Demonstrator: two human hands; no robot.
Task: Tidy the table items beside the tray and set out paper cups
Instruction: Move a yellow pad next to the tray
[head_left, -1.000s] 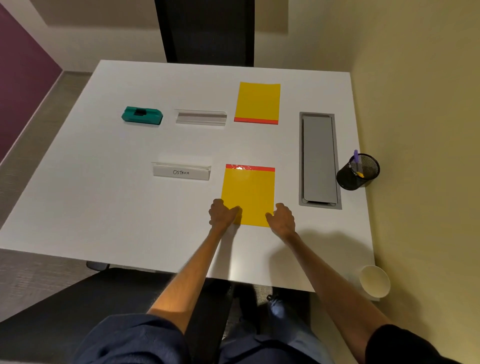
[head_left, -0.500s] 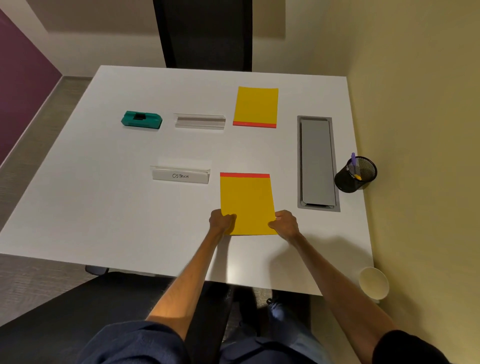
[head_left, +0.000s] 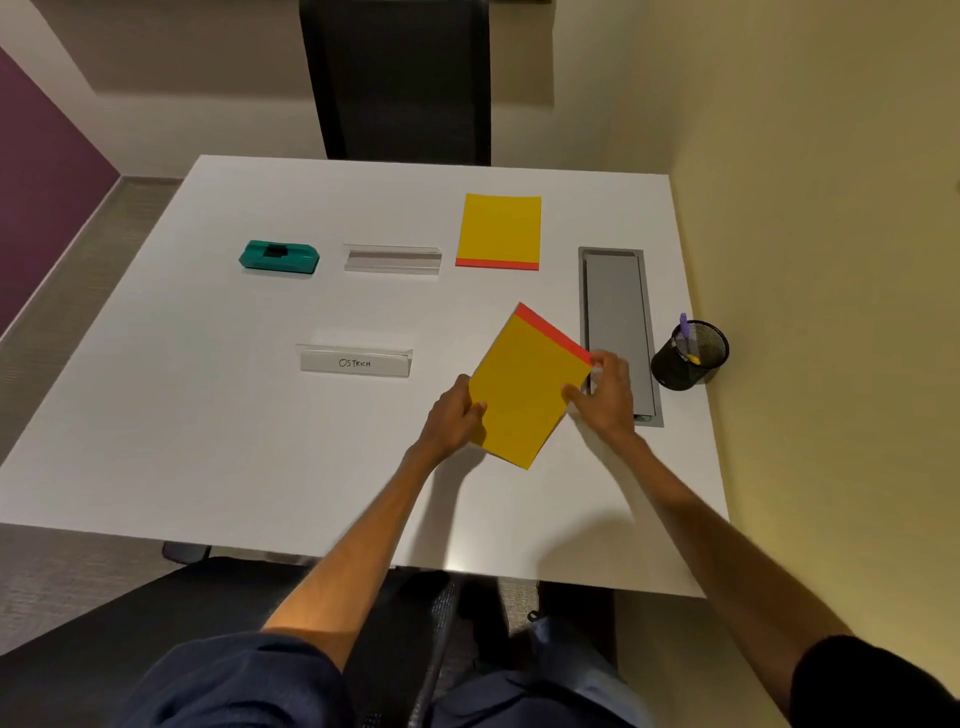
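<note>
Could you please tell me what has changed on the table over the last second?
Both hands, left hand and right hand, have gripped the near yellow notepad by its sides and turned it clockwise, its red edge now towards the grey tray. The far yellow notepad, the two nameplates, the green eraser and the pen cup stayed put.
</note>
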